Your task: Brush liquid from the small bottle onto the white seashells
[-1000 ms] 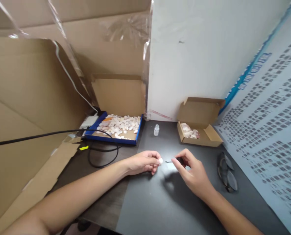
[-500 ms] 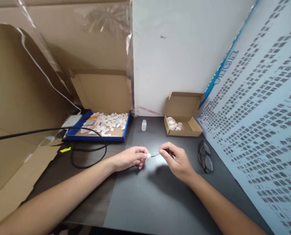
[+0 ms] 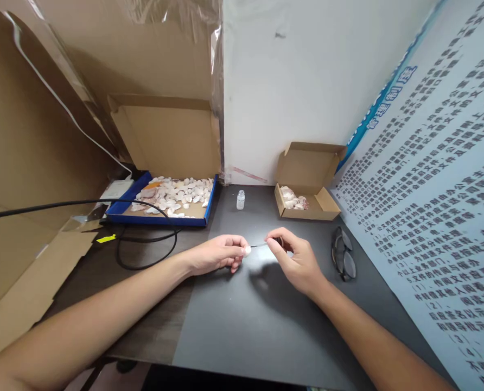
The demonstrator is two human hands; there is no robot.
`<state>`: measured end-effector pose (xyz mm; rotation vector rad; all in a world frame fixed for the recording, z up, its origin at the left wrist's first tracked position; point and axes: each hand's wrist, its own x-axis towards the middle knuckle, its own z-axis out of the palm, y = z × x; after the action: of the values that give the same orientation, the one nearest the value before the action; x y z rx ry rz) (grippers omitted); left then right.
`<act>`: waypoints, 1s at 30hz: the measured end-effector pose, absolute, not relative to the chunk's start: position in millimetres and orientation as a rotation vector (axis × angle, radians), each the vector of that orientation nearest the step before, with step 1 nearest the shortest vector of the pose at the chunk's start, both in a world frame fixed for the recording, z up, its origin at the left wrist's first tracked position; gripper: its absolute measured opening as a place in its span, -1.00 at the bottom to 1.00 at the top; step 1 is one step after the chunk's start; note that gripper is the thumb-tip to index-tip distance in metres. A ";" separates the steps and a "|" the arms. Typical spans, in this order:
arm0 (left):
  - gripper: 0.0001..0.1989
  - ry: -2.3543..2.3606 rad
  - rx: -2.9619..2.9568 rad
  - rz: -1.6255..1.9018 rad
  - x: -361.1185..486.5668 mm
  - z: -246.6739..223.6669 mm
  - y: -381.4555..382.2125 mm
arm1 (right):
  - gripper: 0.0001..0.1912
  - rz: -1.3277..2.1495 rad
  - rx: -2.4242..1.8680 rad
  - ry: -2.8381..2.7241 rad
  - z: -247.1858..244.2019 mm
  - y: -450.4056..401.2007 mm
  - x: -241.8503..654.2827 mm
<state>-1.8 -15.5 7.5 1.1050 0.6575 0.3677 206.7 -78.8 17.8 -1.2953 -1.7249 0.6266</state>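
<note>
Here, the left hand (image 3: pixel 220 254) pinches one small, round white piece (image 3: pixel 247 251) between thumb and fingers, above the smooth grey mat (image 3: pixel 225 331); the right hand (image 3: pixel 293 258) is closed on one thin, dark-tipped stick (image 3: pixel 259 245), its tip at or almost at the piece's right side. Near the mat's back edge stands one small clear glass vial (image 3: pixel 241 201), upright. By the back right corner sits one open brown cardboard box (image 3: pixel 307 213) with a heap of pale, reddish shells (image 3: pixel 293 199), and near the right edge lies one pair of dark-framed eyeglasses (image 3: pixel 343 254). Beyond the mat's left edge is one open blue-walled cardboard box (image 3: pixel 156 218) of white shells, too many to count. One second ago a gap parted stick and piece; now it has all but gone.
</note>
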 end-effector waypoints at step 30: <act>-0.73 0.628 1.117 0.347 -3.7 5.8 -14.1 | -0.78 0.723 -1.258 -1.710 18.0 -77.6 209.2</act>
<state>-3.7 -14.1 5.8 1.1174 0.6277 0.3466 209.2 -77.6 18.0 -1.2582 -1.7095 0.7228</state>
